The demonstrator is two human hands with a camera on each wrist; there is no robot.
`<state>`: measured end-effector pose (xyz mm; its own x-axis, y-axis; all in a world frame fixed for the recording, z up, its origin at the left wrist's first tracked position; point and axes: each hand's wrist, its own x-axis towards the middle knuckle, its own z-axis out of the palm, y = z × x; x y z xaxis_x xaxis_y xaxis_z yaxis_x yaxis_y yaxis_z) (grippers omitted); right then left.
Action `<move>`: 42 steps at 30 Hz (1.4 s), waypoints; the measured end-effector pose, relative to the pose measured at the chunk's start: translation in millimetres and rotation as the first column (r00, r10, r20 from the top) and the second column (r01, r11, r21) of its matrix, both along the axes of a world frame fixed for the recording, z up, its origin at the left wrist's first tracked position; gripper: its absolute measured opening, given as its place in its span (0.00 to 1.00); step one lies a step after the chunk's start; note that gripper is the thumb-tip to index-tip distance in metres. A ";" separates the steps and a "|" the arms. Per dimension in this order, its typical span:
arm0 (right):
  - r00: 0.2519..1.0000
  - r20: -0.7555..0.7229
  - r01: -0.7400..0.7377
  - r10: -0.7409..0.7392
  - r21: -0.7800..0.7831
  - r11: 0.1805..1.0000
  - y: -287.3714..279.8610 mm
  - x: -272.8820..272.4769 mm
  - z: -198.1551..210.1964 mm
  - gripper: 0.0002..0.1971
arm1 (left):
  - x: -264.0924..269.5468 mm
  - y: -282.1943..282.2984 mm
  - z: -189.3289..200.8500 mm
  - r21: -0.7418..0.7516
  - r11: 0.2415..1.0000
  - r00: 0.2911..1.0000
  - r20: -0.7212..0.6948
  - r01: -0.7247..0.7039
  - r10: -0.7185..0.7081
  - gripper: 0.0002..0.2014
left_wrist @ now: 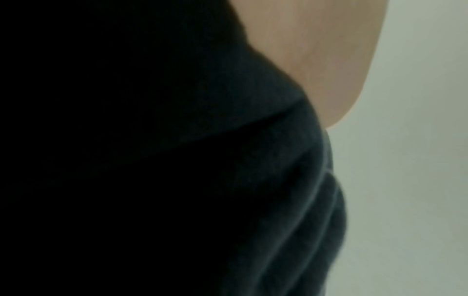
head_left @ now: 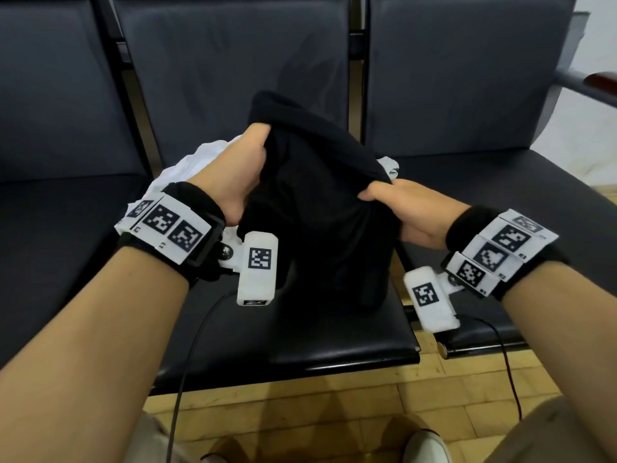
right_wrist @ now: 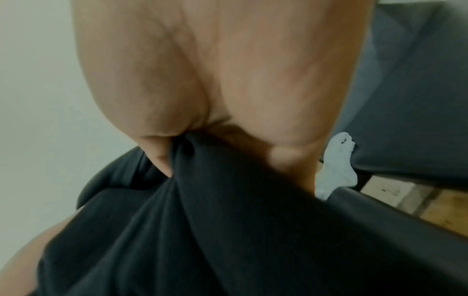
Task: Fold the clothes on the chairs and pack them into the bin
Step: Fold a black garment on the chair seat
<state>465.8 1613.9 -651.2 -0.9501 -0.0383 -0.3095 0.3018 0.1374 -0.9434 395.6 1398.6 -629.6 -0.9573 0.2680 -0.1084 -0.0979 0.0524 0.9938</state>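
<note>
A black garment (head_left: 317, 208) hangs bunched above the middle chair seat (head_left: 300, 339), held up between both hands. My left hand (head_left: 253, 152) grips its upper left edge, fingers curled into the cloth. My right hand (head_left: 384, 195) pinches the upper right edge. In the right wrist view the black garment (right_wrist: 228, 220) runs from my right hand (right_wrist: 177, 144) downward, thumb and fingers closed on a fold. The left wrist view is mostly filled by the dark garment (left_wrist: 177, 180), with part of my left hand (left_wrist: 316, 60) behind it. White clothing (head_left: 187, 165) lies on the seat behind.
Dark padded chairs stand in a row: a left seat (head_left: 50, 212) and a right seat (head_left: 500, 195), with an armrest (head_left: 601, 81) at far right. Cables (head_left: 187, 362) hang from the wrist cameras. Wooden floor (head_left: 334, 412) and shoes lie below. No bin shows.
</note>
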 end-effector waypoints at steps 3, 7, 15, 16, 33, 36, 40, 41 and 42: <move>1.000 0.007 0.028 -0.028 -0.049 0.998 -1.1 -1.6 -4.2 0.18 | 2.3 2.7 1.8 -0.096 0.995 0.996 -0.082 0.014 -0.022 0.14; 0.996 0.072 0.070 -0.061 -0.128 0.989 0.4 -8.2 -0.2 0.42 | 0.4 -5.2 -12.8 -0.792 0.610 0.834 -0.348 -0.019 -0.427 0.24; 0.958 -0.148 0.194 -0.245 -0.290 0.937 14.2 -8.4 13.5 0.08 | 14.1 0.1 -30.6 -0.664 0.728 0.890 -0.215 0.169 -0.402 0.12; 0.950 -0.161 0.212 -0.269 -0.303 0.929 16.7 -9.7 14.3 0.09 | 14.5 1.8 -30.3 -0.503 0.853 0.908 -0.279 0.138 -0.312 0.13; 0.944 -0.306 0.105 -0.120 -0.065 0.992 18.1 -15.7 -3.4 0.21 | 15.2 -2.4 12.1 0.389 0.892 0.940 0.145 0.232 -0.308 0.07; 0.958 -0.278 -0.006 0.072 0.232 0.973 9.4 -13.0 -8.4 0.27 | 18.4 1.8 19.7 0.560 0.803 0.952 0.076 0.205 -0.296 0.09; 0.967 -0.223 -0.020 0.122 0.411 0.911 4.2 -11.7 -4.2 0.30 | 21.1 2.1 26.5 0.696 0.703 0.964 0.061 0.145 -0.260 0.14; 0.967 -0.219 -0.018 0.134 0.464 0.886 3.1 -10.6 -2.0 0.32 | 24.4 3.3 28.3 0.703 0.691 0.962 0.038 0.167 -0.271 0.21; 0.966 -0.216 -0.018 0.144 0.498 0.867 2.4 -9.2 0.3 0.33 | 28.3 2.7 28.7 0.727 0.651 0.944 0.010 0.218 -0.328 0.27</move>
<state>456.6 1616.3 -650.9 -0.9970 -0.0228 -0.0743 0.0448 0.6123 -0.7894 423.8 1401.3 -600.8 -0.8190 0.5631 0.1105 -0.3250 -0.6139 0.7194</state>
